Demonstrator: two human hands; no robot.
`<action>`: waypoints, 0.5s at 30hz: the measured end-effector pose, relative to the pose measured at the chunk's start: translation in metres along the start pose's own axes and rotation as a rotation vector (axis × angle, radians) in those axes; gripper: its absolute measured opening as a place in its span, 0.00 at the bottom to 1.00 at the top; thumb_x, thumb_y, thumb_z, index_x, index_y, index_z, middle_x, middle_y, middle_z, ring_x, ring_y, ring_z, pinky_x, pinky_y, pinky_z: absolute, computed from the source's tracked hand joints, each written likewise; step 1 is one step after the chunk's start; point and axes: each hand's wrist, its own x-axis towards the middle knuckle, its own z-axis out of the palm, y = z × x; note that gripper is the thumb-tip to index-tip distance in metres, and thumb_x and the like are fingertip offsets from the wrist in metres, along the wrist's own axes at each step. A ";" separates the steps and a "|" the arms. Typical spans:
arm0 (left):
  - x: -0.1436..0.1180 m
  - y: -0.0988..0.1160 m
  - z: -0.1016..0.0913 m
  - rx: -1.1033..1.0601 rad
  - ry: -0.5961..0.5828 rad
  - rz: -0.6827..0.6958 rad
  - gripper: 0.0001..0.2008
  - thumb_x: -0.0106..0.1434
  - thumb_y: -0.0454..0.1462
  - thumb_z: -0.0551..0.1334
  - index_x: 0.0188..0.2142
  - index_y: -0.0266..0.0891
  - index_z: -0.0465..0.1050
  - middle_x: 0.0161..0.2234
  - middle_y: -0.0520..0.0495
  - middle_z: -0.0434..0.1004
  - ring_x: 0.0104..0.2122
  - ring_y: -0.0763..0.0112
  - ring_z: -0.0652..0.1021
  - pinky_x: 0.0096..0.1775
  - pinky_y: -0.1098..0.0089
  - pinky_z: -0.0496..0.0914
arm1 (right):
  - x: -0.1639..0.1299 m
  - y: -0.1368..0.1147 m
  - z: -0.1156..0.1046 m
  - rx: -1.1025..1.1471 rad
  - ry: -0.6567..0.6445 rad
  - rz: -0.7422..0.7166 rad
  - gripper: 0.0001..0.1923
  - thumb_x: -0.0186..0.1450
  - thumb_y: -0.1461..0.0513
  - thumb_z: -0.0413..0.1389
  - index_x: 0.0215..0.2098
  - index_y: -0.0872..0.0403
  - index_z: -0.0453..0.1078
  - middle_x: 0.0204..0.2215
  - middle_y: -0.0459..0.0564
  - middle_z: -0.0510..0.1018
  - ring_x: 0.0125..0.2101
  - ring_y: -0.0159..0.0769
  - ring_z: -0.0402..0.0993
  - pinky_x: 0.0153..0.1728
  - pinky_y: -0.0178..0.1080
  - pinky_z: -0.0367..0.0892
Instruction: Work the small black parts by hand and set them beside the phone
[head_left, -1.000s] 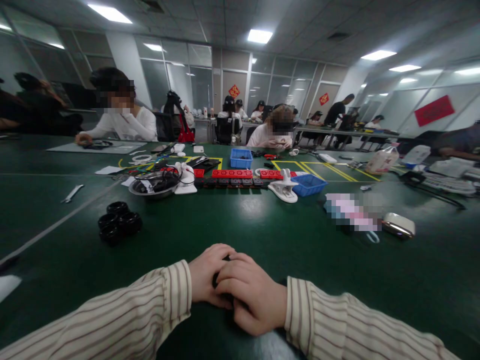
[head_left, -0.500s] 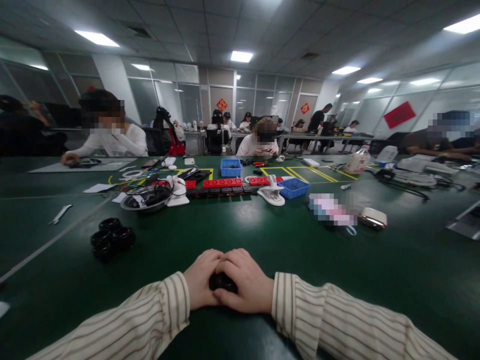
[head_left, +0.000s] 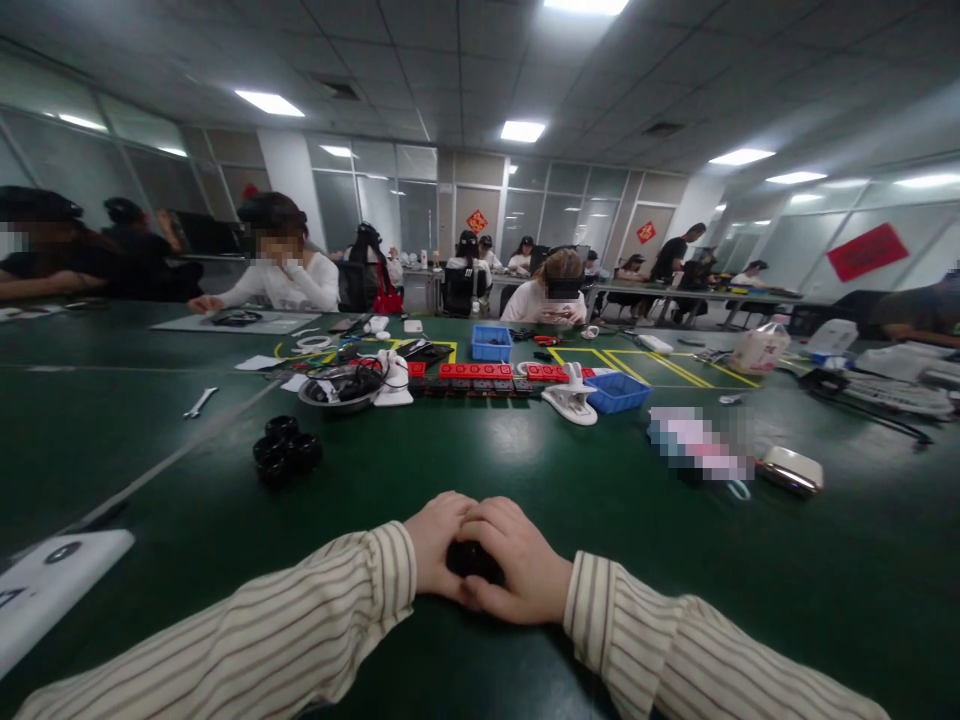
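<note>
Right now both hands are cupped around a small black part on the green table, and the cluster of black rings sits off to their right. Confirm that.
Not quite. The head view shows the left hand and right hand cupped around the small black part on the green table, but the black rings sit off to their left, not right.

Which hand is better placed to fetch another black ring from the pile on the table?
Left, probably. The pile of black rings lies ahead on the left hand's side; the right hand would have to cross over. Both hands currently cup a small black part.
</note>
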 end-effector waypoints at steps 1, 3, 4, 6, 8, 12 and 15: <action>-0.001 0.000 -0.007 0.043 0.009 -0.007 0.33 0.42 0.51 0.67 0.46 0.38 0.67 0.44 0.42 0.68 0.45 0.55 0.69 0.54 0.52 0.55 | 0.000 0.000 -0.001 0.000 -0.001 0.018 0.18 0.60 0.55 0.46 0.43 0.58 0.61 0.40 0.56 0.66 0.41 0.39 0.61 0.43 0.44 0.60; -0.006 -0.003 -0.029 0.157 0.051 -0.044 0.30 0.48 0.53 0.64 0.46 0.39 0.67 0.45 0.42 0.69 0.46 0.55 0.68 0.54 0.50 0.52 | -0.002 0.000 -0.002 0.004 -0.010 0.053 0.20 0.62 0.53 0.47 0.45 0.59 0.60 0.42 0.56 0.65 0.43 0.40 0.60 0.44 0.45 0.60; -0.009 -0.006 -0.043 0.215 0.098 -0.096 0.27 0.51 0.53 0.61 0.45 0.39 0.67 0.45 0.42 0.69 0.46 0.56 0.69 0.53 0.53 0.55 | -0.002 0.000 -0.003 0.009 -0.017 0.067 0.21 0.62 0.52 0.47 0.46 0.59 0.60 0.43 0.56 0.65 0.43 0.40 0.60 0.44 0.45 0.60; -0.016 -0.015 -0.071 0.328 0.205 -0.235 0.22 0.59 0.51 0.55 0.43 0.37 0.69 0.44 0.41 0.70 0.45 0.58 0.69 0.49 0.59 0.60 | -0.004 0.001 -0.005 0.021 -0.037 0.089 0.22 0.63 0.51 0.46 0.48 0.59 0.59 0.44 0.56 0.64 0.45 0.40 0.59 0.46 0.46 0.59; -0.025 -0.030 -0.092 0.470 0.258 -0.372 0.21 0.62 0.49 0.51 0.44 0.36 0.69 0.46 0.40 0.69 0.48 0.57 0.68 0.52 0.57 0.57 | -0.005 0.002 -0.005 0.029 -0.064 0.108 0.22 0.64 0.52 0.46 0.50 0.59 0.59 0.45 0.56 0.63 0.46 0.40 0.59 0.47 0.45 0.59; -0.043 -0.062 -0.099 0.621 0.058 -0.783 0.25 0.60 0.49 0.55 0.50 0.33 0.66 0.55 0.33 0.60 0.56 0.46 0.58 0.54 0.43 0.43 | -0.006 0.003 -0.005 0.014 -0.075 0.148 0.21 0.64 0.54 0.47 0.50 0.59 0.58 0.46 0.57 0.63 0.47 0.40 0.58 0.49 0.44 0.58; -0.051 -0.080 -0.090 0.505 0.005 -0.847 0.30 0.59 0.51 0.54 0.51 0.28 0.66 0.56 0.29 0.58 0.57 0.41 0.55 0.54 0.41 0.37 | -0.006 0.004 -0.005 0.005 -0.064 0.159 0.21 0.64 0.54 0.47 0.50 0.59 0.58 0.46 0.56 0.63 0.47 0.40 0.58 0.49 0.44 0.58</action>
